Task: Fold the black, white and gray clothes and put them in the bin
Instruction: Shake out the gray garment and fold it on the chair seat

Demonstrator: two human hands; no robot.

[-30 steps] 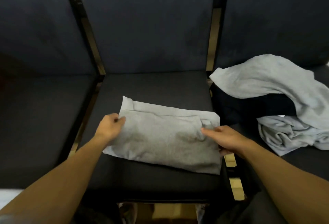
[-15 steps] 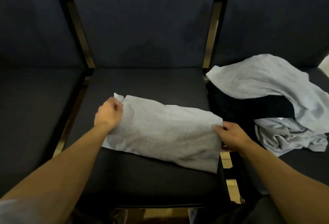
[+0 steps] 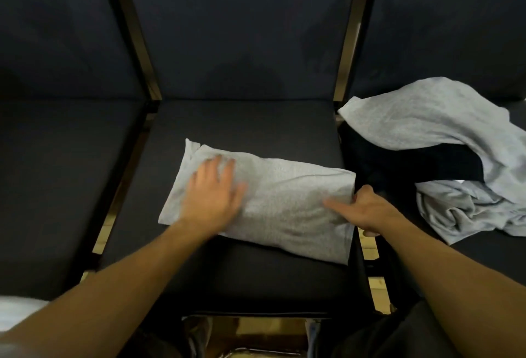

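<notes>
A folded gray shirt (image 3: pixel 273 204) is laid flat on the dark seat (image 3: pixel 244 121) of the middle chair. Its left part is pressed by the left hand (image 3: pixel 212 194) with fingers spread flat, while its right edge is pinched by the right hand (image 3: pixel 367 209), thumb on top. A loose pile of gray and black clothes (image 3: pixel 444 141) is heaped on the seat to the right.
</notes>
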